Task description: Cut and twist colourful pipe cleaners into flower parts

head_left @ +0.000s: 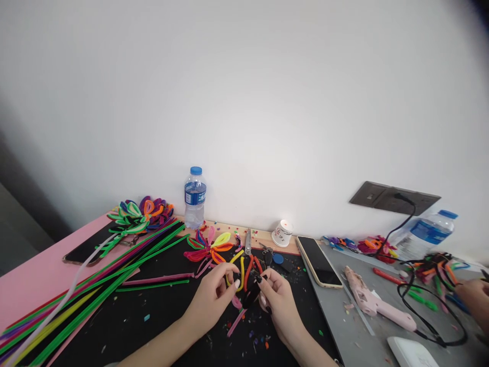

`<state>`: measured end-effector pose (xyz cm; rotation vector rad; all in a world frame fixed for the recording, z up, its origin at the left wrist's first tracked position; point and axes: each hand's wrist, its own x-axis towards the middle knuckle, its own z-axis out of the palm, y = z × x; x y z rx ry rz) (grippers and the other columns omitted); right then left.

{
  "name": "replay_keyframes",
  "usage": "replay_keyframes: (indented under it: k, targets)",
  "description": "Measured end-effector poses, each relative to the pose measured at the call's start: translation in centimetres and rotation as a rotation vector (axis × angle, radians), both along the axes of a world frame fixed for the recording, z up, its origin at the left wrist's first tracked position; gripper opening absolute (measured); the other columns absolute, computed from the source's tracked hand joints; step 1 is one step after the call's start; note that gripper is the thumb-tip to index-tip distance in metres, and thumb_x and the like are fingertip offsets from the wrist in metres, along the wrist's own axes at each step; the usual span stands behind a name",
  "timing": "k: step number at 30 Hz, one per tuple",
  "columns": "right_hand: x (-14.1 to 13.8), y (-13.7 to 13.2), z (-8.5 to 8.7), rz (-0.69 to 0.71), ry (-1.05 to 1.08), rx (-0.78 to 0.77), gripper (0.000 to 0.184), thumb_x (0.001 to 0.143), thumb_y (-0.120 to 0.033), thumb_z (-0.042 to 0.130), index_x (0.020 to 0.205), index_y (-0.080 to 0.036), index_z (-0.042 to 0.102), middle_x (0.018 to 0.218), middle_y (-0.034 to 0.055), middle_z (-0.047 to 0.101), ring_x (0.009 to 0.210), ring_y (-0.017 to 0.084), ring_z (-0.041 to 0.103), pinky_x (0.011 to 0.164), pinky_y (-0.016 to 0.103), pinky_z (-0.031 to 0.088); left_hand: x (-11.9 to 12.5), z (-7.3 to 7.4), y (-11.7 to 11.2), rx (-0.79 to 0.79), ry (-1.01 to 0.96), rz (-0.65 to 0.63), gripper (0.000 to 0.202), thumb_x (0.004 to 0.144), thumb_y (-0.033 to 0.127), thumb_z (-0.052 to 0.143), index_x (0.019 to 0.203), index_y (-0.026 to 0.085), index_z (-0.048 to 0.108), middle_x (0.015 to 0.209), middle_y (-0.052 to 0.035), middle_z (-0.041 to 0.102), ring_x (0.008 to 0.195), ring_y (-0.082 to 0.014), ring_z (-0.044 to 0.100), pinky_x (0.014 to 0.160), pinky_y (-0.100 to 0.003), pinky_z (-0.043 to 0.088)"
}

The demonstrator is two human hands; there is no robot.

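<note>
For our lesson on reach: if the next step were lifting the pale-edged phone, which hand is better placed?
Probably the right hand: it is nearer the pale-edged phone, which lies to its right, while the left hand is farther away, with the right between.

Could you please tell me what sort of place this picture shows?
It looks like a handicraft workspace, though whether home or workshop is unclear. Long green fuzzy pipe cleaners, a multicoloured flower-shaped bundle of fuzzy loops and a pink plastic glue gun suggest this.
</note>
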<state>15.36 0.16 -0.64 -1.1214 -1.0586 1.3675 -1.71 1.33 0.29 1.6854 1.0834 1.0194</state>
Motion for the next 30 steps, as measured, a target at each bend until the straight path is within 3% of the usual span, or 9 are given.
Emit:
replay_keyframes:
  k: [3, 7, 17, 25, 30]
  targets:
    - [-0.10, 0.00, 0.06, 0.003, 0.087, 0.014, 0.028, 0.076, -0.039, 0.061, 0.068, -0.017, 0.045, 0.041, -0.0088, 0.041, 0.034, 0.003, 0.027, 0.036, 0.016, 0.021, 0.20, -0.20, -0.17, -0.099, -0.060, -0.100, 0.028, 0.077, 0.025, 0.053, 0.104, 0.018, 0.052, 0.080, 0.0006, 0.053, 0.051, -0.0066, 0.046, 0.047, -0.018, 0.037]
    - [-0.33, -0.09, 0.39, 0.022, 0.181, -0.029, 0.027, 0.076, -0.038, 0.061, 0.070, -0.017, 0.045, 0.042, -0.0077, 0.045, 0.034, 0.004, 0.032, 0.034, 0.015, 0.027, 0.35, -0.40, -0.42, -0.145, -0.057, -0.204, 0.035, 0.072, 0.020, 0.059, 0.108, 0.019, 0.058, 0.078, -0.0005, 0.059, 0.054, -0.0098, 0.056, 0.052, -0.020, 0.044]
    - [-0.42, -0.24, 0.47, 0.087, 0.322, -0.061, 0.022, 0.077, -0.033, 0.062, 0.074, -0.017, 0.047, 0.046, -0.0059, 0.050, 0.034, 0.005, 0.039, 0.033, 0.014, 0.034, -0.11, -0.25, -0.29, 0.126, -0.027, -0.112, 0.018, 0.074, 0.017, 0.060, 0.089, 0.021, 0.069, 0.072, -0.0022, 0.066, 0.062, -0.0123, 0.059, 0.059, -0.020, 0.046]
    - [-0.33, -0.27, 0.31, 0.110, 0.360, -0.056, 0.016, 0.082, -0.027, 0.058, 0.076, -0.017, 0.047, 0.049, -0.0049, 0.053, 0.036, 0.005, 0.043, 0.033, 0.014, 0.038, -0.14, -0.39, -0.48, 0.204, -0.028, -0.079, 0.019, 0.073, 0.016, 0.062, 0.091, 0.021, 0.068, 0.073, -0.0015, 0.066, 0.061, -0.0119, 0.058, 0.058, -0.020, 0.047]
    - [-0.35, -0.24, 0.33, 0.138, 0.366, -0.039, 0.015, 0.083, -0.026, 0.057, 0.077, -0.017, 0.046, 0.051, -0.0037, 0.055, 0.037, 0.006, 0.046, 0.034, 0.014, 0.039, -0.19, 0.00, -0.32, 0.248, -0.021, -0.031, 0.011, 0.074, 0.015, 0.061, 0.082, 0.019, 0.068, 0.073, -0.0017, 0.068, 0.063, -0.0122, 0.060, 0.061, -0.019, 0.047]
